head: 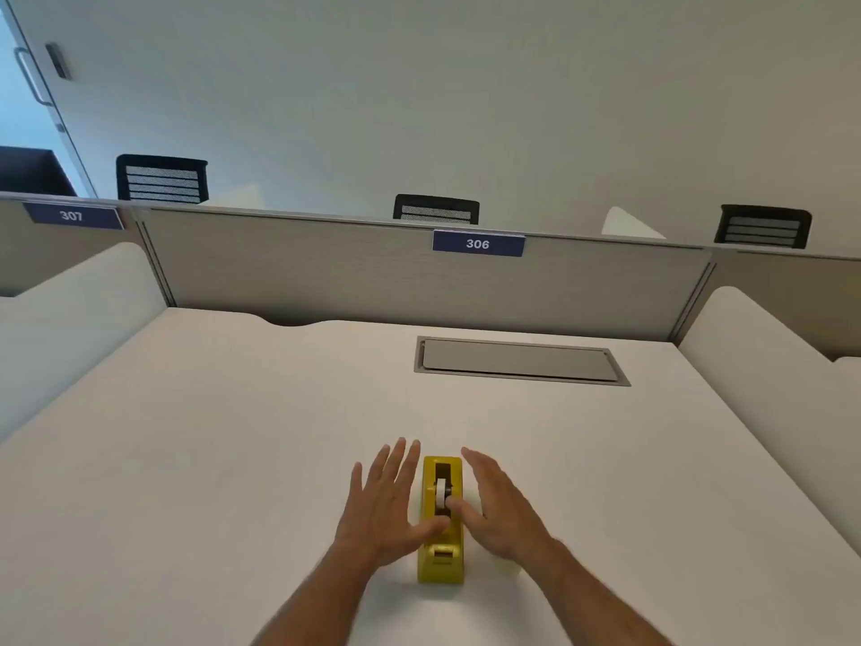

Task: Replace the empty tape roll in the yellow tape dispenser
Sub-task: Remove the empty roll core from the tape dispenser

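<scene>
Plenty of elbow room from where I'm watching. The yellow tape dispenser (pixel 441 519) sits on a big pale desk (pixel 209 435), and the matte surface around it is bare on both sides. Well beyond the dispenser and a bit to its right there's a grey rectangular cable hatch (pixel 519 361) set flush into the desktop. Past that, a beige fabric-look partition (pixel 326 268) closes off the far edge, with a blue tag reading 306 (pixel 478 243) near its top. Rounded white side dividers (pixel 79 310) wall in the desk far left and far right of the dispenser, so the clear lane runs mostly straight ahead.

Hands now. The left hand (pixel 379 501) is flat and spread just left of the dispenser, thumb reaching across onto its top, near the middle. The right hand (pixel 501 505) is just right of it, fingers extended and close together, thumb tip touching the roll (pixel 441 494) in the slot. Neither hand is gripping anything; they bracket the body.

The dispenser itself is a blocky, smooth plastic piece, long axis pointing away from me, with a dark open slot on top. The roll inside looks white and thin, on a dark hub. The cutter end is the one nearest me, I think, but it's blurry.
</scene>
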